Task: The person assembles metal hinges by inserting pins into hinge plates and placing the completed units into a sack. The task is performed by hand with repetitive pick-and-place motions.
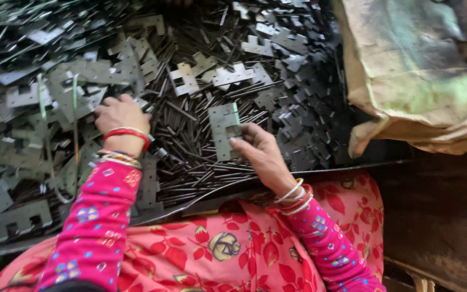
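Note:
My right hand [261, 155] holds a flat grey metal hinge plate [224, 130] upright above a heap of thin dark metal pins [190, 157]. My left hand [120, 114] reaches palm-down into the pile of stamped metal plates [71, 92] at the left; its fingers are buried among the pieces, so what they grip is hidden. Both wrists wear red and white bangles, and both sleeves are pink with a flower print.
Loose notched metal plates [287, 48] cover the whole work surface, darker ones at the right. A crumpled tan sack [422, 75] lies at the upper right. My lap in red floral cloth [217, 249] fills the bottom, against the tray's dark front edge [201, 203].

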